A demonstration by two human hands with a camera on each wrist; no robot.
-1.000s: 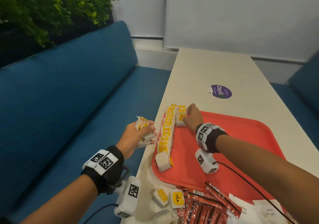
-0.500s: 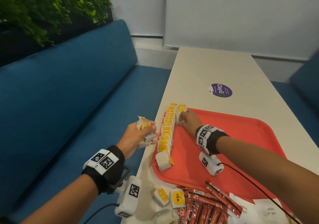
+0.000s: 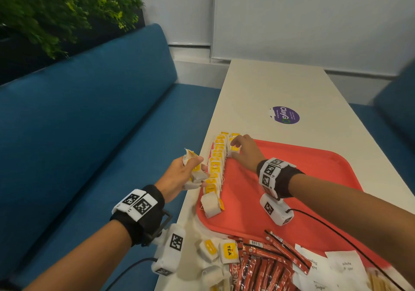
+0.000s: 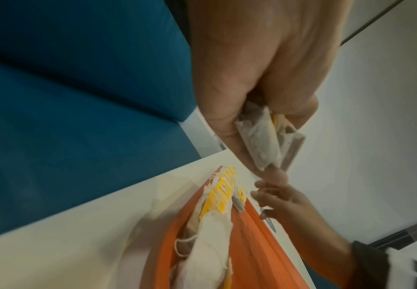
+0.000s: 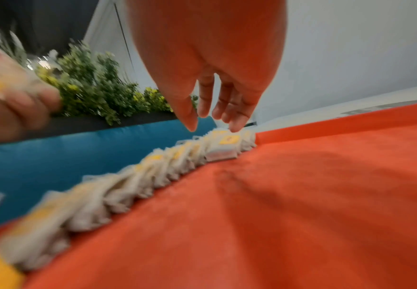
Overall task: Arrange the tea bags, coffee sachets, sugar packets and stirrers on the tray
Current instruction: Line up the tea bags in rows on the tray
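While the right hand (image 3: 244, 150) hovers with loosely spread fingers over the upper end of the tea-bag row (image 3: 215, 167), holding nothing that I can see, the left hand (image 3: 179, 176) at centre frame is curled round a small bundle of tea bags (image 3: 194, 171). In the right wrist view the fingertips (image 5: 236, 127) sit just above or barely on the newest bag (image 5: 223, 148), which lies beside the top of the row; contact cannot be told for sure.

To do this step well, I judge the right hand should nudge that bag square against its neighbour, then draw one bag at a time from the left hand's bundle, so a second column grows downward in the frame beside the first. Light pressure matters: the bags lean on each other like shingles and a shove could topple the line.

The tea bags are soft white paper pouches with yellow tags and thin strings, overlapped along the left edge of the red tray (image 3: 314, 178), running from upper centre toward the lower centre of the head view. Loose bags (image 3: 224, 249), red coffee sachets (image 3: 265, 263), white sugar packets (image 3: 336, 266) and what look like pale stirrers (image 3: 377, 281) crowd the bottom of the frame, still unsorted at the tray's lower edge.
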